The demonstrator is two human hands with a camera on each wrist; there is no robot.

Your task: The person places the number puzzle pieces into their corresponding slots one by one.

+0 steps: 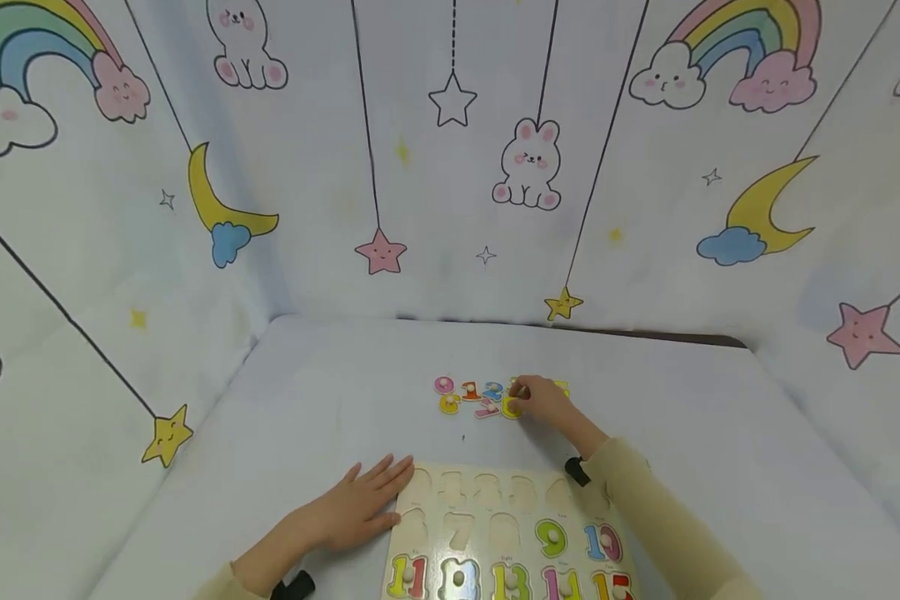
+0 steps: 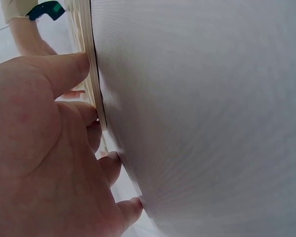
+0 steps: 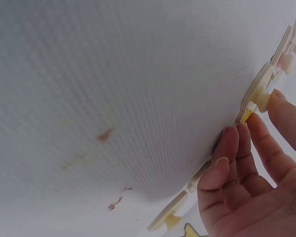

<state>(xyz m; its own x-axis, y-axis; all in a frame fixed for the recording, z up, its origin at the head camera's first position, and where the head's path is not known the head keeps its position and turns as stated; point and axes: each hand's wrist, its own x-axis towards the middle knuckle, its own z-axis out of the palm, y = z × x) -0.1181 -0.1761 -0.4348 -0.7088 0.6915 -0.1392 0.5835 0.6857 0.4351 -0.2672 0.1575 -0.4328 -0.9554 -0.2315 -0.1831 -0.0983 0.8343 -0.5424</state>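
My right hand [image 1: 543, 402] reaches over a group of loose number pieces beyond the board. Its thumb and index finger pinch a yellow number piece [image 1: 507, 408], which looks like an 8; in the right wrist view the thumb tip is at its pale knob [image 3: 261, 100]. The fingers partly cover that piece. My left hand [image 1: 360, 504] rests at the left edge of a wooden number puzzle board [image 1: 480, 497], fingers spread and fairly straight. In the left wrist view its thumb lies along the board's edge [image 2: 91, 74].
Nearby lie a pink 0 [image 1: 443, 385], an orange 1 [image 1: 470, 392], a blue 2 [image 1: 492, 390], a yellow 6 [image 1: 449, 405] and a pink 7 [image 1: 487, 409]. A green 9 [image 1: 551, 538] and several higher numbers sit in the board. A patterned cloth wall [image 1: 307, 167] borders the white table [image 1: 330, 392].
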